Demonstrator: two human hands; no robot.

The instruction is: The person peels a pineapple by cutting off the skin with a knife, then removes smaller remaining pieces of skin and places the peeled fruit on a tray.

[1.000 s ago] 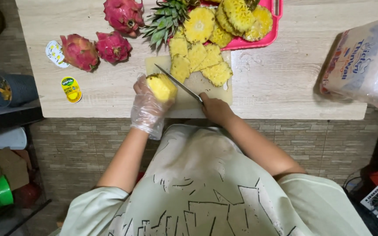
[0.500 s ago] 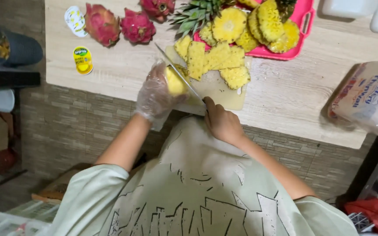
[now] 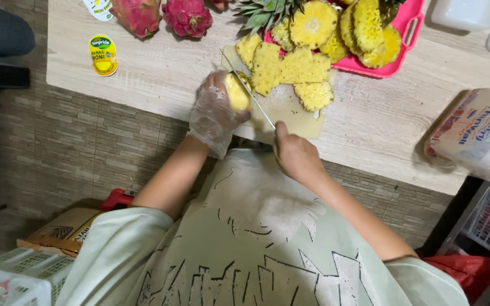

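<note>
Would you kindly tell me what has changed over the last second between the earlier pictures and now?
Little changed apart from the camera's shift. The gloved left hand still grips the yellow peeled pineapple piece, and the right hand still holds the thin-bladed knife against it over the pale cutting board. The cut pineapple rind slabs, pink tray and pink dragon fruits stayed put.

Two dragon fruits (image 3: pixel 137 14) (image 3: pixel 187 17) whole in view, four pineapple rind slabs (image 3: pixel 293 71) on one cutting board (image 3: pixel 299 122), one knife (image 3: pixel 249 90), one pink tray (image 3: pixel 406 39), one yellow sticker label (image 3: pixel 103 55).
</note>
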